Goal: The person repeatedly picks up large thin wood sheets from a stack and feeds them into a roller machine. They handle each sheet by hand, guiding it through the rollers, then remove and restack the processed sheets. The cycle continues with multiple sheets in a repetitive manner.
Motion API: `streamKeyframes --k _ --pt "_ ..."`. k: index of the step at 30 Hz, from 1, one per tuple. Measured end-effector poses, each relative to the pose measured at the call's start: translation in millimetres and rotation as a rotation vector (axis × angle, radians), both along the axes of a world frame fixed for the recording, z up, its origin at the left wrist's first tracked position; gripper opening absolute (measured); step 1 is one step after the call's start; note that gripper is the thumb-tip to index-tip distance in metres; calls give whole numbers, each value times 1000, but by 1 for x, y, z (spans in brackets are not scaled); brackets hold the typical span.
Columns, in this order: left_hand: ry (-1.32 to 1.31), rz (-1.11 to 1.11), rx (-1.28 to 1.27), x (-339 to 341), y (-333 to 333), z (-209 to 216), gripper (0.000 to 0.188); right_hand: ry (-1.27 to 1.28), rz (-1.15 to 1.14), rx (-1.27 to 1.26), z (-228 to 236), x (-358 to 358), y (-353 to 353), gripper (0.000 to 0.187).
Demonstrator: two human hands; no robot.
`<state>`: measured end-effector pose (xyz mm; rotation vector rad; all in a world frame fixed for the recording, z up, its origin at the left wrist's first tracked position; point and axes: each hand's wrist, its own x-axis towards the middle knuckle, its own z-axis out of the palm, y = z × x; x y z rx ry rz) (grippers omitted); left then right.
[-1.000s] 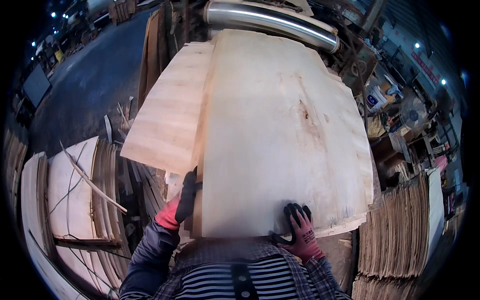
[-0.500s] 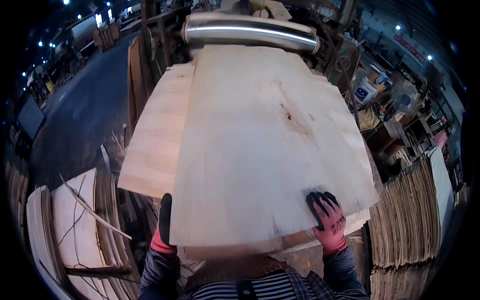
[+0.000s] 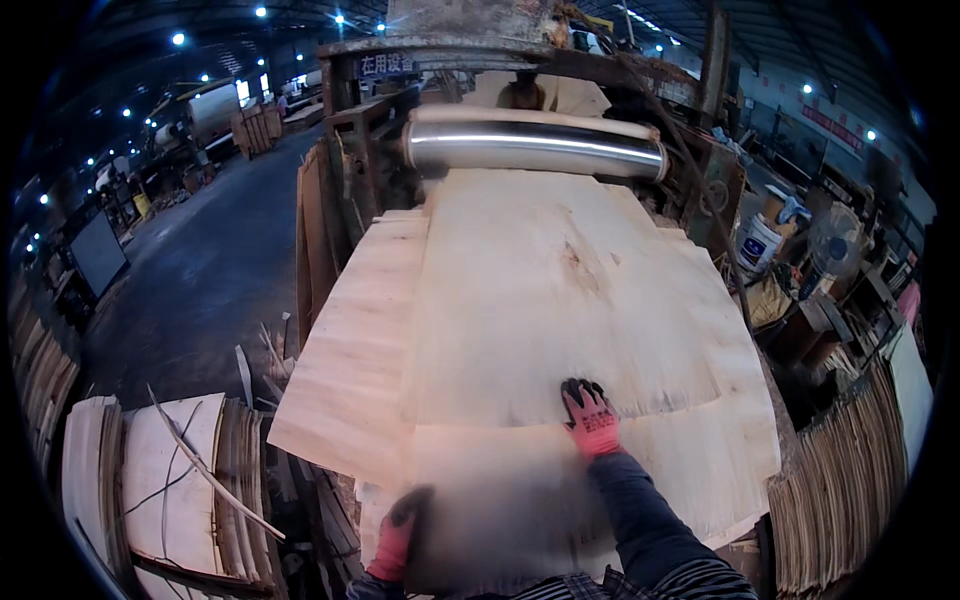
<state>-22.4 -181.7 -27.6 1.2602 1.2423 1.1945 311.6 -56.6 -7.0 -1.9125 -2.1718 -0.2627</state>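
Note:
A large pale wood veneer sheet (image 3: 500, 300) lies on a stack, its far end near a shiny metal roller (image 3: 540, 150). My right hand (image 3: 592, 420), in a pink and black glove, rests on this sheet by its near edge, fingers spread and laid flat. Under it and nearer to me is another veneer sheet (image 3: 690, 470). Pinkish veneer (image 3: 350, 340) sticks out on the left side. My left hand (image 3: 400, 535), gloved alike, is low at the near left of the stack; blur hides its fingers and whether it grips an edge.
Bundles of veneer stand at the left (image 3: 175, 480) and right (image 3: 835, 480). A rusty machine frame (image 3: 360, 150) holds the roller, with a person (image 3: 522, 92) partly visible behind it. A white bucket (image 3: 760, 240) sits among clutter on the right. Dark floor (image 3: 210, 250) stretches away on the left.
The top veneer sheet has slid away from me toward the roller, baring the sheet below. My right hand has moved forward and left onto it. The view has tilted up.

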Motion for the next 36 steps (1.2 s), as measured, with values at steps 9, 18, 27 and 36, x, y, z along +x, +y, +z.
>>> streamKeyframes --k 9,18,27,36 --pt "-53 66 -94 4 -5 13 23 -15 -7 44 23 -6 1 71" --pt "-100 58 -54 7 -5 20 23 2 29 105 13 1 5 68" --pt "-91 54 -71 8 -8 25 24 48 29 102 -1 3 8 65" --pt "-91 -20 -38 3 -6 14 28 58 -18 36 5 2 5 65"
